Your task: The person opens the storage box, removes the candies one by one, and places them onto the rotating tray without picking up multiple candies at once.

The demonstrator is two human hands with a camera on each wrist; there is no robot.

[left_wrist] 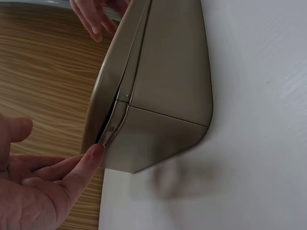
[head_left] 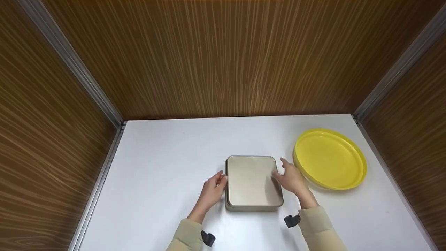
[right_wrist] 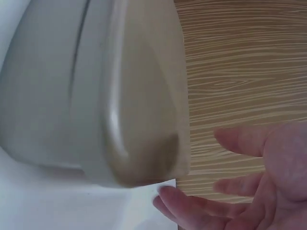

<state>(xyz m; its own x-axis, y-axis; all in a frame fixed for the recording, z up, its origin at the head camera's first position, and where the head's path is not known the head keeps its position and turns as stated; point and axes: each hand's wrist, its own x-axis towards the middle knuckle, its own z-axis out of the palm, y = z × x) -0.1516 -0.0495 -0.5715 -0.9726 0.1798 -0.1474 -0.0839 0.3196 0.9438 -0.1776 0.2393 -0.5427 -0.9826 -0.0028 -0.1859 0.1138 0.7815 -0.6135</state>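
A rectangular metal tin with rounded corners lies on the white table, its plain lid on top. At its left side is my left hand; in the left wrist view one fingertip touches the rim beside a narrow dark gap under the lid, and the thumb stands apart. My right hand is at the tin's right side, fingers spread and the thumb over the lid's edge in the head view. In the right wrist view those fingers are extended, with nothing held between them and the thumb.
A round yellow tray with a raised rim lies to the right, close to my right hand. Wood-patterned panels enclose the white table at the back and both sides, with metal strips along the corners.
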